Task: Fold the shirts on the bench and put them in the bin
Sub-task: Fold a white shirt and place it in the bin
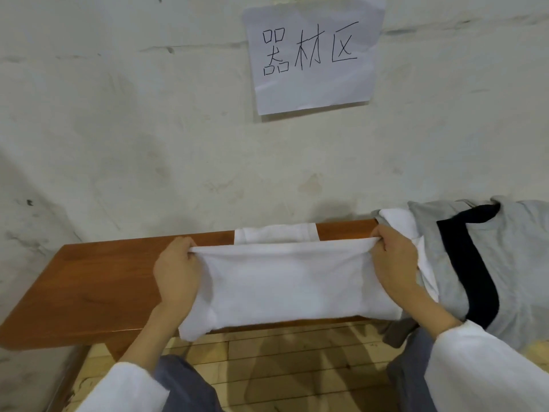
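A white shirt [285, 286], partly folded, lies across the middle of the orange-brown wooden bench [89, 281]. My left hand [176, 270] pinches its upper left corner and my right hand [392, 263] pinches its upper right corner, holding the folded edge taut just above the bench. A further white layer of the shirt [276, 233] shows behind that edge, at the bench's back. On the right end of the bench lies a pile with a grey shirt [511, 263] crossed by a black band [466, 263]. No bin is in view.
The bench stands against a rough white wall with a paper sign [312, 55] taped above. Below the bench is a pale tiled floor [282, 367]. My knees in grey trousers [184, 385] sit close to the bench's front edge.
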Tool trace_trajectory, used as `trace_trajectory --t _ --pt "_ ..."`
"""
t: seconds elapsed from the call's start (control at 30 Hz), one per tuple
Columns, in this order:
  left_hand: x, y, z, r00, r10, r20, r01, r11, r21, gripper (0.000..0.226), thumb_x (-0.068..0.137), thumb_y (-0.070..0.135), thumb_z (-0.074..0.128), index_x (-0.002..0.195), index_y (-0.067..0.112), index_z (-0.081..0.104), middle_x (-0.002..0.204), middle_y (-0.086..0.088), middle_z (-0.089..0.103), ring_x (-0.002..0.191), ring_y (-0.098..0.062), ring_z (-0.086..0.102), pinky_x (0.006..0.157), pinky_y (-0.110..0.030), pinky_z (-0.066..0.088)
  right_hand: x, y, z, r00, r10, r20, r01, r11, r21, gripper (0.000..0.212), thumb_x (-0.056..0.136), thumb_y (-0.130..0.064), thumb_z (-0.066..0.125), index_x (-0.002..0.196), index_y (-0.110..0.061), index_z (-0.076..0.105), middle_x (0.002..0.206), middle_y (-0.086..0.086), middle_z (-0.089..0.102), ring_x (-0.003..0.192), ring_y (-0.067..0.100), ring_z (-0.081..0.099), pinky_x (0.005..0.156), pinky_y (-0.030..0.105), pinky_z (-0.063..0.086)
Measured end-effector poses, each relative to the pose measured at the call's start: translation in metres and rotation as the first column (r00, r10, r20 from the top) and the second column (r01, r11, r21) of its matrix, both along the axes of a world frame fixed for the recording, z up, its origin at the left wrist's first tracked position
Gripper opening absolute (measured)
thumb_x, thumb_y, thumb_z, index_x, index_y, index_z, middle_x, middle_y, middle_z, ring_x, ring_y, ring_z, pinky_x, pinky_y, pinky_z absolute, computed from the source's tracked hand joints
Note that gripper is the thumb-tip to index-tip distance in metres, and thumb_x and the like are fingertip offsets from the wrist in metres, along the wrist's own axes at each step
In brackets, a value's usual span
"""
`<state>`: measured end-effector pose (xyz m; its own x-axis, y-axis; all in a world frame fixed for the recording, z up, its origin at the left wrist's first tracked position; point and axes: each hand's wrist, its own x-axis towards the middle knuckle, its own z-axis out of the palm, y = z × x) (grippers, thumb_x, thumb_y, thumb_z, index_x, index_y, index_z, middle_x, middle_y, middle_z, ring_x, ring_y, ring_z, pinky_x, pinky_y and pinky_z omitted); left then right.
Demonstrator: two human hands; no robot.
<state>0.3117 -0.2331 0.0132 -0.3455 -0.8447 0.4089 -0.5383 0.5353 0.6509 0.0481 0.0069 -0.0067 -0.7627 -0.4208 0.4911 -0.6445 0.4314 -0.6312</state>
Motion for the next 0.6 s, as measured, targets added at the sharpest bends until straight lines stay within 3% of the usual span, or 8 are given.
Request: trace_trajectory --t 0.1,0.17,0.27,0.33,0.43,0.6 --pt "-0.041 -0.021 -0.035 0.97 -0.061 0.234 0.038 0.994 0.104 0.021 0.084 -0.004 0.045 0.085 0.003 0.065 0.086 -0.009 0.064 0.08 -0.029 0.059 0.066 -0.037 0.045 -0.013 -0.043 -0.028 0.993 -0.047 0.111 0.019 0.971 0.238 0.02 0.086 0.002 0.044 0.079 -0.011 0.058 0.081 0.007 0.06 0.076 0.027 0.058 0.067 0.036 0.045" --pt "-0.063 -0.023 -0.056 0.939 -0.11 0.327 0.056 0.984 0.17 0.018 0.085 -0.002 0.046 0.09 0.001 0.063 0.095 -0.014 0.063 0.088 -0.032 0.059 0.076 -0.04 0.047 -0.008 -0.065 -0.047 0.985 -0.079 0.156 0.011 0.92 0.392 0.017 0.09 0.0 0.045 0.095 -0.005 0.06 0.096 0.011 0.06 0.089 0.028 0.057 0.076 0.035 0.045" --pt "-0.085 -0.021 -0.08 0.917 -0.198 0.347 0.152 0.976 0.156 0.018 0.077 -0.01 0.053 0.088 -0.005 0.067 0.103 -0.021 0.064 0.09 -0.037 0.062 0.08 -0.04 0.051 0.003 -0.082 -0.07 0.985 -0.108 0.135 0.018 0.843 0.537 0.02 0.095 -0.012 0.047 0.114 -0.013 0.054 0.113 0.004 0.056 0.102 0.019 0.052 0.089 0.027 0.041" --pt "-0.088 -0.015 -0.094 0.905 -0.291 0.31 0.263 0.956 0.129 0.028 0.076 -0.013 0.06 0.101 -0.006 0.068 0.113 -0.022 0.064 0.102 -0.037 0.063 0.093 -0.042 0.049 0.005 -0.082 -0.076 0.992 -0.105 0.074 0.043 0.815 0.577 0.022 0.095 -0.016 0.048 0.118 -0.018 0.049 0.118 0.001 0.052 0.107 0.016 0.048 0.095 0.025 0.037" --pt "-0.082 -0.003 -0.109 0.877 -0.324 0.355 0.31 0.946 0.097 0.043 0.073 -0.014 0.067 0.115 -0.006 0.063 0.117 -0.02 0.065 0.107 -0.035 0.063 0.099 -0.044 0.043 0.01 -0.078 -0.077 0.994 -0.086 0.059 0.035 0.807 0.59 0.021 0.096 -0.017 0.046 0.117 -0.019 0.049 0.119 0.0 0.051 0.108 0.015 0.047 0.097 0.026 0.036" --pt "-0.066 0.028 -0.102 0.909 -0.299 0.29 0.247 0.948 0.201 0.045 0.097 0.005 0.043 0.142 0.01 0.039 0.148 -0.002 0.038 0.137 -0.018 0.035 0.113 -0.02 0.018 0.025 -0.056 -0.076 0.989 -0.109 0.098 0.032 0.813 0.582 0.022 0.094 -0.021 0.052 0.116 -0.021 0.05 0.119 -0.002 0.052 0.107 0.014 0.047 0.099 0.027 0.037"
